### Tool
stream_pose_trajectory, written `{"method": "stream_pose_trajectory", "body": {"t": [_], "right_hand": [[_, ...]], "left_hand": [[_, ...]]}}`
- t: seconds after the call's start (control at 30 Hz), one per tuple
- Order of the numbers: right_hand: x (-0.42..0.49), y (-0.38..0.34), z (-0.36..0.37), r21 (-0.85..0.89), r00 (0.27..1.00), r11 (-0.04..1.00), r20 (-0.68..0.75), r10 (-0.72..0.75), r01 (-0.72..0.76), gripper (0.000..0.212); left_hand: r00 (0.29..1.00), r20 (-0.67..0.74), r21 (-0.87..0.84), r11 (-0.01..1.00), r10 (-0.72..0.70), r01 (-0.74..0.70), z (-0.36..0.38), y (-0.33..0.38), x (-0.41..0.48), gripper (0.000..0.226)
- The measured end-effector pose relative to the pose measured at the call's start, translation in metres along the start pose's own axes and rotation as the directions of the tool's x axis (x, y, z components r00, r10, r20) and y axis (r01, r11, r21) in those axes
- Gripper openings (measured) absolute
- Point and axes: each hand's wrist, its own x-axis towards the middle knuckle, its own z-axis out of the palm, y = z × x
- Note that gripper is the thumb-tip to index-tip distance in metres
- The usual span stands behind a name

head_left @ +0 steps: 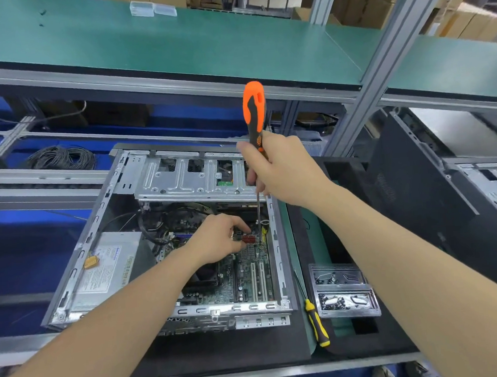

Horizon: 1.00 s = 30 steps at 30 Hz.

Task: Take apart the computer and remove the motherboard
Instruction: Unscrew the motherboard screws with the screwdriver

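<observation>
Nearly upright screwdriver (254,114), tip down toward motherboard (243,277).

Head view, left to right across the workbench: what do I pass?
Coil of grey cable → silver labelled power supply box → left hand over the green motherboard → orange-and-black screwdriver gripped by the right hand → yellow-and-black screwdriver lying flat → clear plastic tray of screws → black computer case.
</observation>
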Motion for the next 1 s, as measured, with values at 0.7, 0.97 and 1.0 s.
{"method": "stream_pose_trajectory", "body": {"t": [0.7, 0.97, 1.0], "right_hand": [[0.004, -0.012, -0.017, 0.124, 0.997, 0.992, -0.069, 0.024, -0.016, 0.039], [-0.001, 0.005, -0.001, 0.175, 0.998, 0.983, -0.005, 0.062, -0.06, 0.042], [-0.002, 0.008, 0.004, 0.189, 0.997, 0.979, 0.013, 0.072, -0.074, 0.042]], "left_hand": [[0.998, 0.015, -0.034, 0.998, 0.054, -0.054, 0.003, -0.001, -0.005, 0.013], [0.936, 0.177, -0.72, 0.608, -0.305, 0.334, -0.023, 0.003, -0.013, 0.024], [0.931, 0.239, -0.813, 0.467, -0.278, 0.348, -0.027, 0.003, -0.018, 0.023]]}}
